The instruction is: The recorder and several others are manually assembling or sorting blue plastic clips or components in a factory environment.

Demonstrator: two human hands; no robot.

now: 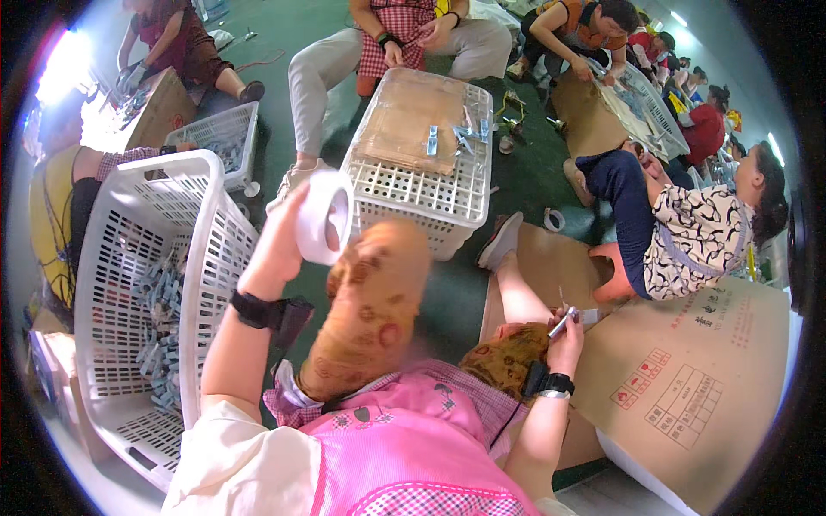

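My left hand [282, 230] is raised beside the big basket and grips a wide roll of white tape [325, 215], its fingers mostly hidden behind the roll. Over my right knee, my right hand [564, 346] is closed around a slim silvery piece [561, 323]; its exact kind is too small to tell. A small pale tab [590, 316] shows just beyond those fingers. To my left stands a tall white plastic basket [202, 206] holding many small grey-blue clip-like pieces [162, 318].
Ahead is a white crate [413, 193] topped with flat cardboard [417, 116] and several blue pieces [432, 140]. A large cardboard box [688, 378] stands at my right. Another tape roll [554, 220] lies beyond my right foot. Several people sit working around me.
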